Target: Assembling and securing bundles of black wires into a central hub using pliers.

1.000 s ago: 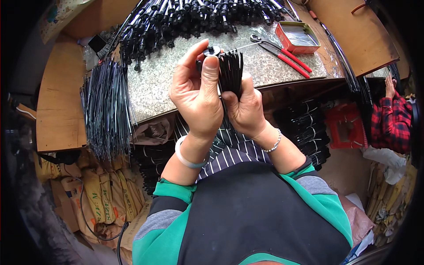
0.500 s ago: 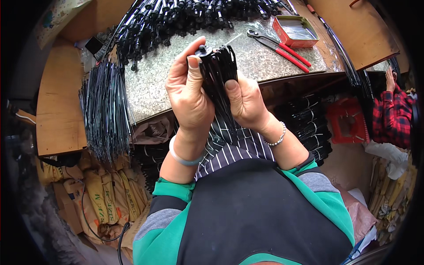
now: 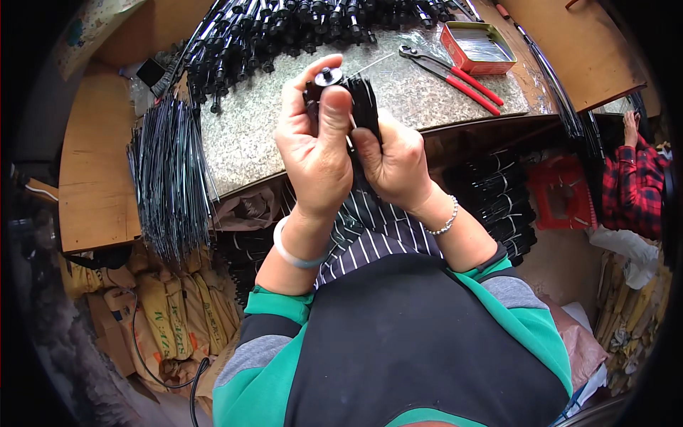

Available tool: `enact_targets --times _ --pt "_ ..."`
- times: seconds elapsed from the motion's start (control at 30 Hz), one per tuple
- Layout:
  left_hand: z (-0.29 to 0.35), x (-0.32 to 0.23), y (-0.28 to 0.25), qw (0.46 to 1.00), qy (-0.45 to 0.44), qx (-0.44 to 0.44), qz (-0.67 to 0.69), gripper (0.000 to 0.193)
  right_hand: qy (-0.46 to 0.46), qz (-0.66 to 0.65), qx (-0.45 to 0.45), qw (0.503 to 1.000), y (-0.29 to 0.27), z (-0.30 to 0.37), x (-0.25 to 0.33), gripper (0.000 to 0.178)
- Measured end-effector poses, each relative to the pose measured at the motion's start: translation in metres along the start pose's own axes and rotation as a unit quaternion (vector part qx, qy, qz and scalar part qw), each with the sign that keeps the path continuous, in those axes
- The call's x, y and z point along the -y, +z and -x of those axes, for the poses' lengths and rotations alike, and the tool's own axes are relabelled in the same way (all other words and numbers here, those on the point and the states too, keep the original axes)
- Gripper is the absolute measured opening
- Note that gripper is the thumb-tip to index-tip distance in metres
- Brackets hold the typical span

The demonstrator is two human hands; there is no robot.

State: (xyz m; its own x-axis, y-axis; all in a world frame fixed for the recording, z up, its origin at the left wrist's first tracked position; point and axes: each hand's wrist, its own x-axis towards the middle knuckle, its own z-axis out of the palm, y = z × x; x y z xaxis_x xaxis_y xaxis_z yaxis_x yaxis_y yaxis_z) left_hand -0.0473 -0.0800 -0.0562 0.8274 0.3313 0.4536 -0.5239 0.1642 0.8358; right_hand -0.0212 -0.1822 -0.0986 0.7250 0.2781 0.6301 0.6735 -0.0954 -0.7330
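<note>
Above the near edge of a speckled stone tabletop (image 3: 242, 142), both my hands are closed close together. My left hand (image 3: 316, 146) grips a round black hub (image 3: 329, 76) with a small peg on top, thumb in front and forefinger stretched behind. Beside it, my right hand (image 3: 398, 153) holds a bundle of thin black ribs (image 3: 364, 103), which look like umbrella ribs, thumb pressed on them. A thin pale wire (image 3: 373, 65) sticks out from near the hub to the upper right. The lower ends of the ribs hang over my striped apron.
Black rods with fittings (image 3: 306, 25) are heaped at the back. Loose ribs (image 3: 171, 178) overhang the left edge. Red-handled pincers (image 3: 462, 87) lie right, beside a red tin (image 3: 491, 67) of thin wires. A co-worker's checked sleeve (image 3: 633, 185) shows far right, near a red plastic stool (image 3: 562, 199).
The hub has tipped to show more of its top, and my left thumb has moved up and right across its front. The ribs are now bunched more tightly.
</note>
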Motion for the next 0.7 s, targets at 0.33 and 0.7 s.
enact_targets --times 0.33,0.7 --pt "0.004 0.005 0.010 0.996 0.037 -0.074 0.040 0.031 -0.101 0.014 -0.075 0.992 -0.013 -0.004 0.017 0.028" --pt "0.010 0.007 0.007 0.995 0.073 -0.063 0.008 0.032 -0.003 -0.092 -0.018 0.996 -0.019 -0.001 0.020 0.016"
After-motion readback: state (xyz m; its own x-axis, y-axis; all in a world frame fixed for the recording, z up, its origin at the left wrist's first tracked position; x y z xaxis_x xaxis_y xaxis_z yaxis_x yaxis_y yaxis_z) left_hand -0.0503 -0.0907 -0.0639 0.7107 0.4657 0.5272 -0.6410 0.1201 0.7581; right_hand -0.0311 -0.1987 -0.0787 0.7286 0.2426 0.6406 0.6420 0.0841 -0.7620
